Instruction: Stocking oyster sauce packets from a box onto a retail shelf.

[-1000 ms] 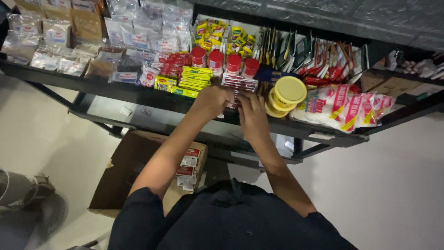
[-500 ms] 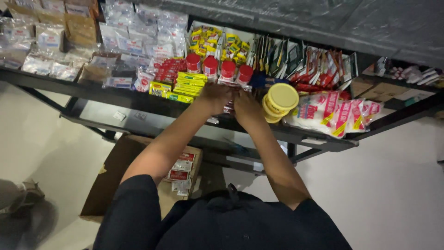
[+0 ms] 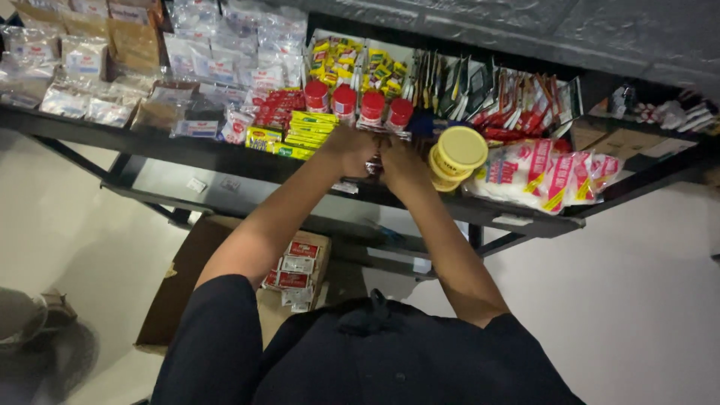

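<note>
Red-capped jars [image 3: 358, 105] stand in a row on the black metal shelf [image 3: 187, 154], at twelve o'clock from the two hands and just beyond them. The head view looks down on a crowded surface: clear plastic packets [image 3: 90, 67] toward ten o'clock, flat yellow-green boxes [image 3: 304, 133] just left of the hands, a stack of yellow lidded tubs [image 3: 455, 156] at three o'clock, and white pouches with pink and yellow print [image 3: 547, 176] further right. Below the shelf lies a pale floor with an open cardboard box [image 3: 296, 266] of red-and-white packs at seven o'clock.

Both arms reach straight forward from dark short sleeves. The left hand [image 3: 349, 148] and the right hand [image 3: 397, 159] meet at the shelf's front part, knuckles toward the camera, pressed close around something small between them (too hidden to name). Whether the fingers are curled shut or spread I cannot tell; they point away.

The shelf's front edge runs just under the wrists. Goods crowd both sides of the hands; the open room is behind them, over the floor.
</note>
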